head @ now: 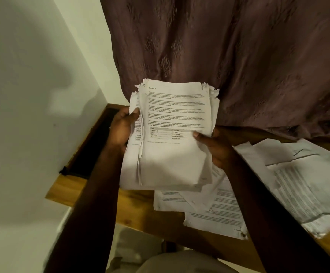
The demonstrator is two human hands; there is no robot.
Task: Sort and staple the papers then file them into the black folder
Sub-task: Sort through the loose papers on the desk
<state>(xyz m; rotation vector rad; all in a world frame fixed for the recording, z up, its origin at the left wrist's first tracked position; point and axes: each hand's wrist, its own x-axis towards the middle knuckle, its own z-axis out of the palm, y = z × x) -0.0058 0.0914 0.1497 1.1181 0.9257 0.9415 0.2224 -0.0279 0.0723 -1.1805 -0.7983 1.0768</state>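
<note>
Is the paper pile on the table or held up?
Held up: left grip and right grip hold the white printed paper stack above the wooden table.

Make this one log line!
hands: left hand, right hand | hold: stack of white printed papers | loose white sheets: on brown wooden table

A thick stack of white printed paper sheets with ragged top corners (176,154) is held up above the brown wooden surface (132,201). The left hand (120,129) grips its left edge, and the right hand (215,146) holds its right edge with the thumb pressed on the top page. Loose white printed sheets (308,184) lie overlapping on the surface to the right. A flat black rectangular item (93,146) lies at the surface's left end beside the white wall (32,95). A brown patterned curtain (239,56) hangs behind.
</note>
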